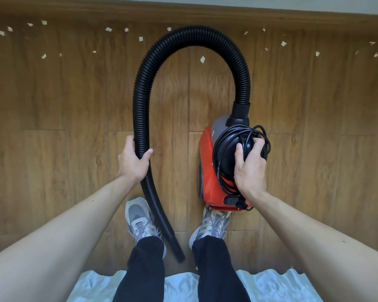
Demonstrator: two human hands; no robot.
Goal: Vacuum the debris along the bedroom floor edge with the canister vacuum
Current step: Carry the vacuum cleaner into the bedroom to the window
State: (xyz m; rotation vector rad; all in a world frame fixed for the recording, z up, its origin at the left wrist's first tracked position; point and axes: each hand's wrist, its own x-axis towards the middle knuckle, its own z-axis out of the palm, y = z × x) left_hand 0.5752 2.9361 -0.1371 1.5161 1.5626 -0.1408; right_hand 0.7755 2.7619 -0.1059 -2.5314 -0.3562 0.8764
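Head view: the left hand (134, 162) wraps its grip around the black ribbed hose (140, 118), while the right hand (250, 168) clasps the black top of the red canister vacuum (207, 168) on the wood floor (52, 105). Pale debris (202, 59) dots the far floor edge.
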